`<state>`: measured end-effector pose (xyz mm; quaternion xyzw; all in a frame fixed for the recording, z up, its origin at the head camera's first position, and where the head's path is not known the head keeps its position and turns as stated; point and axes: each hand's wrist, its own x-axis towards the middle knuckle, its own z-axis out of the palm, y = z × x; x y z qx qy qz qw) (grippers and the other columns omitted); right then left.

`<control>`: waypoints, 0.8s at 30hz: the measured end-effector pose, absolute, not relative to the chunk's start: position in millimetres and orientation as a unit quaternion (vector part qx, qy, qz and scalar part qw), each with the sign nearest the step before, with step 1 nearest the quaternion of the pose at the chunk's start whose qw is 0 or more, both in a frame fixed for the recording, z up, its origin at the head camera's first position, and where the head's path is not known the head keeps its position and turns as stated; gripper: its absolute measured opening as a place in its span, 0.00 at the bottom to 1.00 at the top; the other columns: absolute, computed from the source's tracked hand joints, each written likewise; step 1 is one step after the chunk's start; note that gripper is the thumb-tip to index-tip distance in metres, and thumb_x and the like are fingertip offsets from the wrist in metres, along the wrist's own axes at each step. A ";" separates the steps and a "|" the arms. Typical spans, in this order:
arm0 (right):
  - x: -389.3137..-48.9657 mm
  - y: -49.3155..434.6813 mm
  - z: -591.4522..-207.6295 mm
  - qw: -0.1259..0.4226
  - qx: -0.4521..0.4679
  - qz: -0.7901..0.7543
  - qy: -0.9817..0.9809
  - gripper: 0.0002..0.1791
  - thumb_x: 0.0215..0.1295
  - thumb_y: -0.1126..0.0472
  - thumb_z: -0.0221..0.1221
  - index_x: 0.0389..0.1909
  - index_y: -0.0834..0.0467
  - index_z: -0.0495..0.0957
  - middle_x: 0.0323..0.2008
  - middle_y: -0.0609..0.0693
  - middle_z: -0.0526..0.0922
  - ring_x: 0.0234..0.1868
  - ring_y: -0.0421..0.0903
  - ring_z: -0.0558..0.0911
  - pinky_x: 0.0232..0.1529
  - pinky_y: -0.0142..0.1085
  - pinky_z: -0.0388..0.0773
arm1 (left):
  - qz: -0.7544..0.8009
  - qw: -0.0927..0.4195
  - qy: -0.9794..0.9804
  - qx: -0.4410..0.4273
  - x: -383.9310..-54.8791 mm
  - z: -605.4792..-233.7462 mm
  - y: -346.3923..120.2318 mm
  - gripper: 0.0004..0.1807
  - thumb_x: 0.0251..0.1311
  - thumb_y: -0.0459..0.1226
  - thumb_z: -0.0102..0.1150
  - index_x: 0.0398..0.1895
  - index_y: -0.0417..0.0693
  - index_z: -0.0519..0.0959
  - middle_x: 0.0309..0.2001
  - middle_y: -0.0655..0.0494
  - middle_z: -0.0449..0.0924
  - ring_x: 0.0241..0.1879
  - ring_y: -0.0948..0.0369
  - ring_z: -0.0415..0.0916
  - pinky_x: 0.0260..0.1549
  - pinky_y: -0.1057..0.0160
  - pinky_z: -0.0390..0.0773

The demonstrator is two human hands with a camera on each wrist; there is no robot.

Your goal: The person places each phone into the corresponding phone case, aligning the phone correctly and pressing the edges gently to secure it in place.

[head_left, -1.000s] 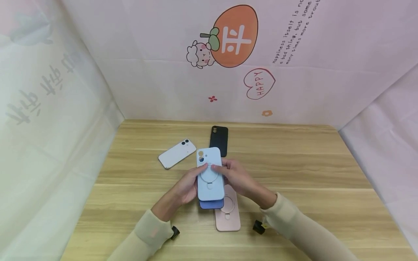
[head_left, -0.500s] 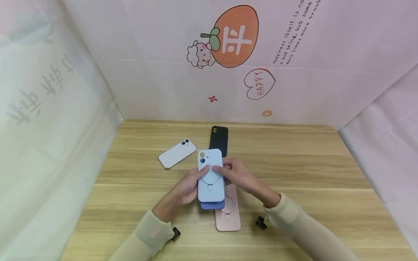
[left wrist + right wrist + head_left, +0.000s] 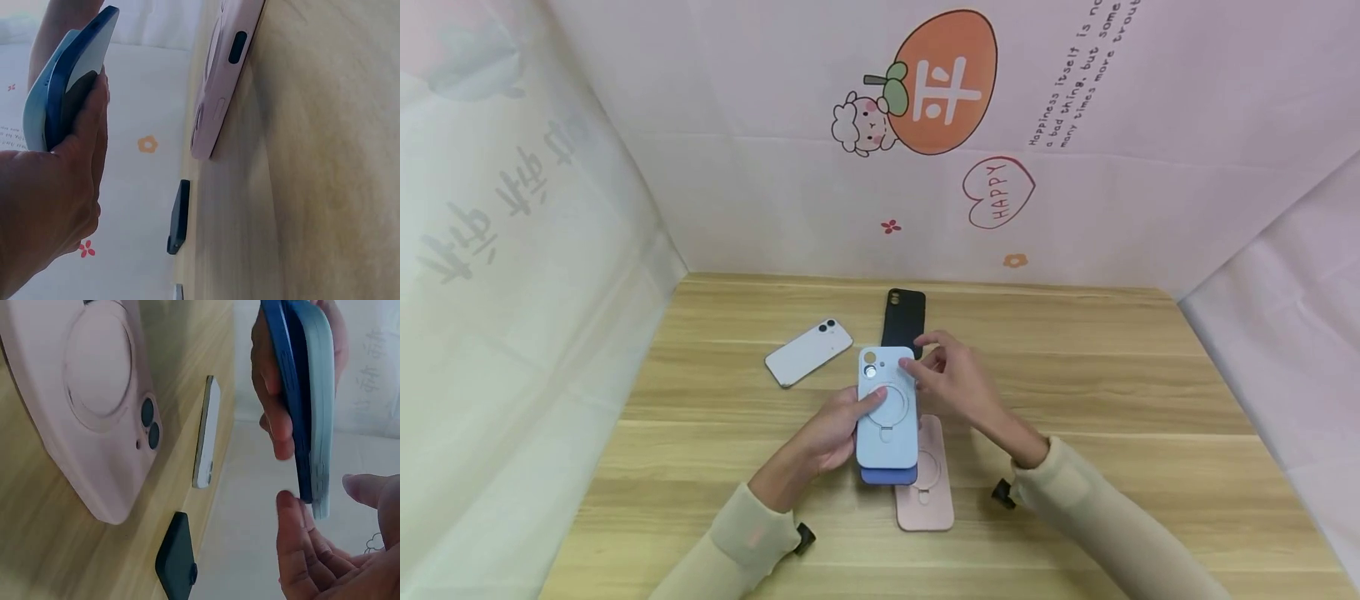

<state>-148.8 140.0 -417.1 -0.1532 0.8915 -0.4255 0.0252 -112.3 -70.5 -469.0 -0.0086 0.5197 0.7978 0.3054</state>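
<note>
the light blue case (image 3: 887, 450) lies just right of the left grip (image 3: 831, 429), which clasps it with the thumb on its back and the fingers beneath the dark blue piece (image 3: 889, 476) stacked under it. the case's long axis runs fore and aft, its camera end forward and nearer the right grip (image 3: 958, 382). that grip is released, thumb and fingers spread; whether a fingertip touches the dark blue piece cannot be told.
</note>
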 end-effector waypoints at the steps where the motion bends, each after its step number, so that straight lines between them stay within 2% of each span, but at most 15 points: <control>1: -150.8 140.8 -415.8 0.025 -0.156 -0.427 0.890 0.24 0.72 0.57 0.69 0.61 0.68 0.78 0.31 0.53 0.89 0.26 0.45 0.84 0.25 0.34 0.83 | 0.797 0.308 0.520 -0.007 -111.8 -468.6 -70.1 0.30 0.86 0.42 0.43 0.82 0.40 0.57 0.73 0.40 0.72 0.73 0.47 0.70 0.71 0.51 0.74; 3: -155.0 142.0 -412.7 0.044 -0.160 -0.439 0.883 0.22 0.75 0.55 0.66 0.60 0.67 0.80 0.36 0.56 0.89 0.29 0.47 0.87 0.31 0.40 0.89 | 0.797 0.314 0.515 -0.002 -110.6 -468.0 -69.4 0.29 0.86 0.42 0.43 0.82 0.40 0.57 0.72 0.39 0.74 0.71 0.45 0.73 0.69 0.51 0.77; 7: -163.6 144.8 -405.6 0.144 -0.148 -0.487 0.849 0.23 0.82 0.49 0.57 0.56 0.65 0.84 0.42 0.58 0.88 0.38 0.51 0.89 0.40 0.48 0.91 | 0.799 0.330 0.503 0.020 -108.3 -466.3 -68.0 0.29 0.86 0.40 0.43 0.83 0.40 0.56 0.69 0.36 0.76 0.67 0.43 0.78 0.65 0.50 0.80; 10: -168.5 146.9 -403.1 0.213 -0.126 -0.506 0.826 0.26 0.83 0.46 0.54 0.54 0.65 0.86 0.43 0.57 0.89 0.41 0.50 0.88 0.45 0.47 0.91 | 0.791 0.342 0.505 0.038 -107.1 -464.8 -66.9 0.29 0.86 0.40 0.42 0.83 0.40 0.56 0.67 0.35 0.77 0.65 0.44 0.80 0.65 0.49 0.80; 12: -169.9 147.7 -402.5 0.237 -0.117 -0.506 0.821 0.25 0.83 0.47 0.54 0.52 0.65 0.87 0.43 0.55 0.89 0.41 0.48 0.88 0.46 0.46 0.91 | 0.784 0.348 0.511 0.047 -106.8 -463.9 -66.2 0.28 0.86 0.39 0.42 0.82 0.39 0.57 0.65 0.35 0.79 0.63 0.45 0.81 0.64 0.48 0.81; 17: -171.4 149.3 -403.1 0.261 -0.118 -0.515 0.808 0.21 0.82 0.52 0.56 0.49 0.66 0.88 0.42 0.56 0.90 0.40 0.47 0.88 0.45 0.45 0.91 | 0.774 0.360 0.518 0.057 -106.1 -462.3 -66.6 0.27 0.86 0.39 0.42 0.81 0.38 0.59 0.63 0.35 0.81 0.61 0.48 0.82 0.64 0.47 0.81; 24: -170.7 150.9 -401.3 0.270 -0.126 -0.526 0.797 0.18 0.80 0.55 0.59 0.48 0.67 0.89 0.41 0.55 0.90 0.40 0.47 0.89 0.45 0.42 0.91 | 0.775 0.363 0.513 0.059 -104.7 -461.2 -67.9 0.26 0.85 0.37 0.43 0.80 0.38 0.59 0.63 0.35 0.81 0.61 0.48 0.83 0.65 0.47 0.80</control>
